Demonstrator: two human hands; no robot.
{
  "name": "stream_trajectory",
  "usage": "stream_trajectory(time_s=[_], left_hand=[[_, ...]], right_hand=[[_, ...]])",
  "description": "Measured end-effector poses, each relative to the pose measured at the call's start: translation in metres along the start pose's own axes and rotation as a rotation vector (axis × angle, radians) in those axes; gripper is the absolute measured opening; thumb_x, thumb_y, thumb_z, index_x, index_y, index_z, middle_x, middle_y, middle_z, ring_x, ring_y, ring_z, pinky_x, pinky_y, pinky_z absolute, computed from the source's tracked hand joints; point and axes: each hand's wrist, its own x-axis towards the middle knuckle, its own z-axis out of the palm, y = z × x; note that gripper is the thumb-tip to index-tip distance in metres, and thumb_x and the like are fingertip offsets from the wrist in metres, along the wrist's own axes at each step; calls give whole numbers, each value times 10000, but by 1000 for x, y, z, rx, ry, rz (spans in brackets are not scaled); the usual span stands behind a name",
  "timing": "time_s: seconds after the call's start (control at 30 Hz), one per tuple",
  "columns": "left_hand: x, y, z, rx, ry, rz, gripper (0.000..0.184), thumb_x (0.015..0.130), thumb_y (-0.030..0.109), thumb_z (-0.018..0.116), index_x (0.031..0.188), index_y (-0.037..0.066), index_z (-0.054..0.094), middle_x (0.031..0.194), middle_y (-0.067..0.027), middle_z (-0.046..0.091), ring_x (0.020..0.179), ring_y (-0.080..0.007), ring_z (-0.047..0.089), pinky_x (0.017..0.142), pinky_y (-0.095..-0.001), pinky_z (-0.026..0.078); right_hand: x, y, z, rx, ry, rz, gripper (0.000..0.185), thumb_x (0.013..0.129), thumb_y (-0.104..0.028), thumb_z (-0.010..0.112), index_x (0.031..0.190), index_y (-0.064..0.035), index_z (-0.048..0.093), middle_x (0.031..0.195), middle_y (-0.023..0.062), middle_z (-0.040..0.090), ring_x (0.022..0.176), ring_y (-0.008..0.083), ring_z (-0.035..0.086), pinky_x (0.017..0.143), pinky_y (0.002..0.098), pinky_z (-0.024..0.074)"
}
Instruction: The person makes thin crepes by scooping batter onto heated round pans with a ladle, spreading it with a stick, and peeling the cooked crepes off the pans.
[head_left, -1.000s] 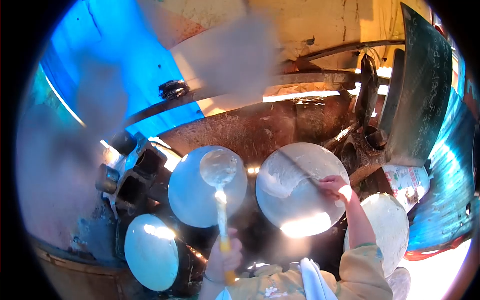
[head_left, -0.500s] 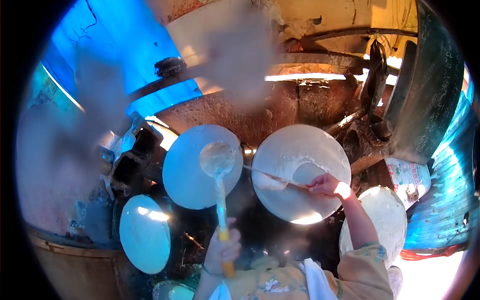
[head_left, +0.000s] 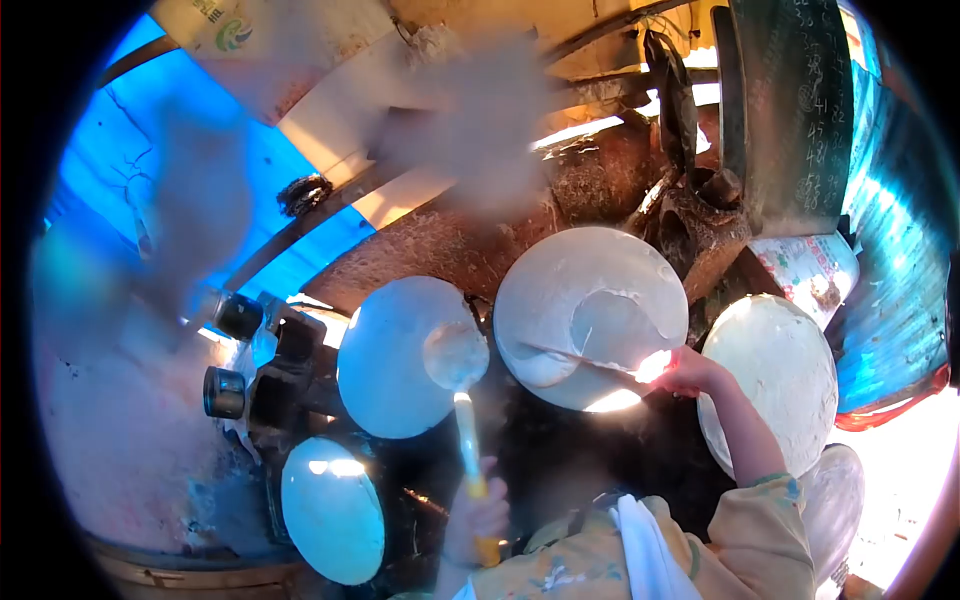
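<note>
My left hand (head_left: 478, 512) is closed round the yellow and white handle of a ladle (head_left: 467, 430). The ladle's round bowl lies over the right edge of a pale round plate (head_left: 390, 350); whether it touches the plate I cannot tell. In the fingers of my right hand (head_left: 678, 372) is the end of a thin stick (head_left: 590, 362). It reaches left across the lower part of a larger white round surface (head_left: 560, 260). A whitish layer there surrounds a greyer curved patch, and a pale fold or lump sits by the stick's far end.
A smaller pale disc (head_left: 332, 510) stands at lower left, and another white disc (head_left: 775, 385) is right of my right arm. Dark metal fittings (head_left: 270, 370) are at the left. Behind lie a rusty drum-like wall (head_left: 440, 235), a written-on board (head_left: 795, 130) and a white bucket (head_left: 815, 270).
My head view has tilted and shifted. The stick has moved lower on the larger white surface, and my right hand is now at its lower right edge. The grey patch looks larger.
</note>
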Motion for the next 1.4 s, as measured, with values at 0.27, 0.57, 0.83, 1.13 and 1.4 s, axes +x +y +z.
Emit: stream_trajectory(time_s=[0.27,0.57,0.83,1.13,1.4], left_hand=[[-87,0,-28,-144,-37,135,468,839,-44,426,1282,92,363,735,-21,358,462,-30,355,389,-137,358],[-160,-8,-59,-220,-4,207,453,830,-45,429,1259,90,380,769,-38,379,468,-35,363,386,-148,357],[-172,-2,-77,-261,-23,217,466,808,-63,415,1250,84,398,789,-48,396,474,-38,370,396,-145,357],[-152,-3,-77,-334,-103,64,465,803,-60,415,1250,67,397,777,-35,389,473,-32,373,396,-142,357],[-128,-2,-50,-365,-37,17,432,828,-41,413,1251,48,384,760,-40,391,487,-42,399,409,-157,386]], right_hand=[[25,-40,195,763,137,-205,212,887,-188,533,1098,-179,509,517,-93,319,374,28,304,332,175,220],[41,12,313,693,509,-37,181,920,-291,461,776,-184,436,489,-53,316,347,59,304,310,215,232],[-7,13,306,680,768,-96,193,916,-255,456,777,-131,507,464,-28,334,312,75,343,288,230,290],[-34,64,247,309,685,-183,202,907,-212,463,837,-62,578,467,-11,393,306,100,383,277,263,332],[-58,42,275,26,684,-375,239,900,-198,470,1059,-69,593,511,18,426,351,132,466,289,275,403]])
